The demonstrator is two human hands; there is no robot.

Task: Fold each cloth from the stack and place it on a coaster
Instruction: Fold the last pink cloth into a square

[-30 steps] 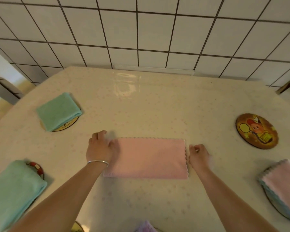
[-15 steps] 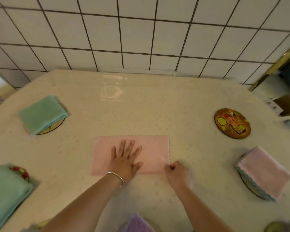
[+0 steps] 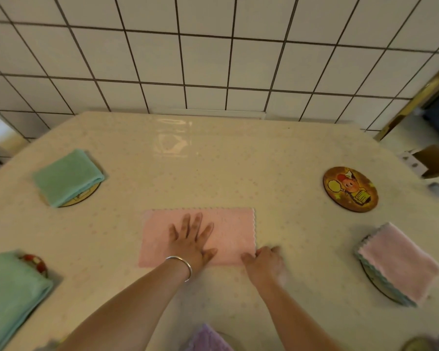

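Three coasters filled; left hand (image 3: 189, 240) flat, open on half-folded pink cloth (image 3: 228, 234), right grip (image 3: 264, 262) pinching its 4 o'clock corner; coaster (image 3: 350, 189) at 2 o'clock bare.

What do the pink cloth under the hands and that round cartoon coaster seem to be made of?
Pink cloth: soft, matte, fuzzy fabric, probably microfibre, with a zigzag-cut edge. Cartoon coaster: thin rigid disc with a dark brown rim and a printed picture, possibly wood or cork; the finish is hard to tell.

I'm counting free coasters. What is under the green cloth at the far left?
A round coaster peeks out beneath the folded green cloth, along its near edge. Most of the coaster, including its picture, is covered.
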